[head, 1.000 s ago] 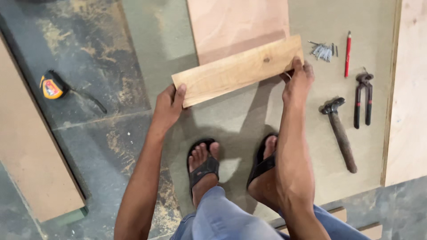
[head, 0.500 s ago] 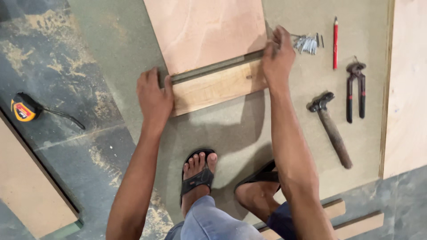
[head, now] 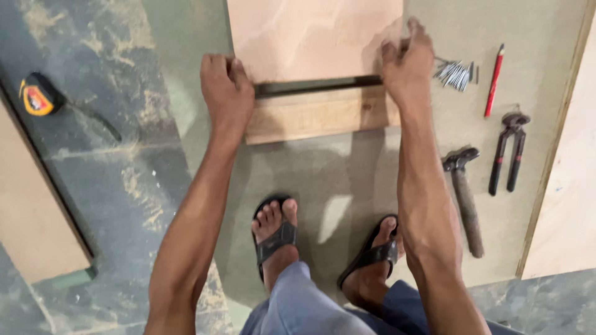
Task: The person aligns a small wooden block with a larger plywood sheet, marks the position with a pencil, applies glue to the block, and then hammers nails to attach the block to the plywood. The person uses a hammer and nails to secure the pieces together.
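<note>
We grip the wooden plank (head: 316, 115) at both ends. The left hand (head: 225, 80) is clenched over the plank's left end, knuckles up, fingers curled over the far edge. The right hand (head: 406, 62) grasps the right end in the same manner, with the fingers also touching the plywood sheet (head: 313, 37) that lies just beyond it. The plank lies flat on the floor (head: 347, 180), between the two hands, its long far edge set along the near edge of the sheet. A dark gap shows between the two pieces, so we judge that they are not pressed tight together. Holding both ends at once appears to keep the plank square to the sheet and stops either end from swinging.

Just to the right of the right hand lies a loose heap of nails (head: 455, 73), and beyond these a red pencil (head: 493, 80). Nearer to us on the same side lie pincers (head: 509, 152) and a hammer (head: 464, 198), both within reach of that hand. Well to the left of the left hand, a tape measure (head: 37, 98) rests on the floor with its tape partly drawn out. Both feet in black sandals (head: 276, 239) stand directly below the plank, between the forearms.
</note>
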